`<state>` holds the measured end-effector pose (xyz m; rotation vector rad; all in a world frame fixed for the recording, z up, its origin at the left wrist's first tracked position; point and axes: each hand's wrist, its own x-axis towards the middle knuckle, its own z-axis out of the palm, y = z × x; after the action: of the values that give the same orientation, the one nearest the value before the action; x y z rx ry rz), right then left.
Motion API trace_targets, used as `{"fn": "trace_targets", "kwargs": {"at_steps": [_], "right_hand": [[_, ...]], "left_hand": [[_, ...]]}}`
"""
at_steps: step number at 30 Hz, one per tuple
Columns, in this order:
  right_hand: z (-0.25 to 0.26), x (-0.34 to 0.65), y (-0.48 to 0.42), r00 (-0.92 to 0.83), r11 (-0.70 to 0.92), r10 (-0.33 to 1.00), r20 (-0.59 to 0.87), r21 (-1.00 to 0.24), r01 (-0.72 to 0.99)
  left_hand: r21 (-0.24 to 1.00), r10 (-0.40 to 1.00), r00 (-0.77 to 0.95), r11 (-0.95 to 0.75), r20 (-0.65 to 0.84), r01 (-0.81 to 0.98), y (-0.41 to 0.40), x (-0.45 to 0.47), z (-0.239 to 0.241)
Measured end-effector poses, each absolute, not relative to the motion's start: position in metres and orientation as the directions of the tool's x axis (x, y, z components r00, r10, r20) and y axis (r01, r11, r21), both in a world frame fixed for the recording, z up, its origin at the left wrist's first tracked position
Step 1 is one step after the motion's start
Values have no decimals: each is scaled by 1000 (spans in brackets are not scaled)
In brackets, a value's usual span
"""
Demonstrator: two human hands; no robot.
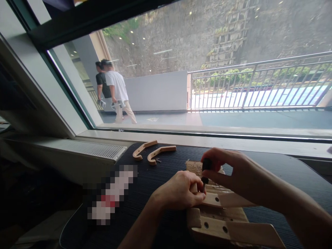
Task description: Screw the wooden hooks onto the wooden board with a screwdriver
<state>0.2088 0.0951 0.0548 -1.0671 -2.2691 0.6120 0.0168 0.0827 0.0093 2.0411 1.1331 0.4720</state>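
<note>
Screwdriver (206, 165) is gripped upright in the closed right hand (234, 173), tip set on the wooden assembly (220, 223) lying on the dark table (290, 173). The left hand (178, 192) is rested curled on it beside the tip; anything pinched cannot be told

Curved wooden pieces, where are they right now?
In the head view, the curved pieces lie side by side on the table, left of centre near the vent, beyond the left hand and apart from the wooden assembly.

Pale tan wooden parts (223, 221) and two tan curved pieces (153, 152) on a black ribbed mat (160, 173); black-handled screwdriver (206, 167).
</note>
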Motion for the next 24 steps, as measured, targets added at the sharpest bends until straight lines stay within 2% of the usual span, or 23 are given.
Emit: {"fn": "trace_targets", "kwargs": {"at_steps": [8, 16, 24], "right_hand": [[56, 209, 91, -561, 556, 790, 248, -674, 485], [56, 210, 93, -537, 575, 793, 287, -645, 504], [55, 209, 95, -540, 617, 772, 337, -601, 508]], "left_hand": [[753, 836, 545, -322, -58, 574, 83, 15, 10], [750, 797, 603, -390, -15, 534, 86, 12, 4], [722, 831, 554, -355, -46, 593, 84, 14, 10]]}}
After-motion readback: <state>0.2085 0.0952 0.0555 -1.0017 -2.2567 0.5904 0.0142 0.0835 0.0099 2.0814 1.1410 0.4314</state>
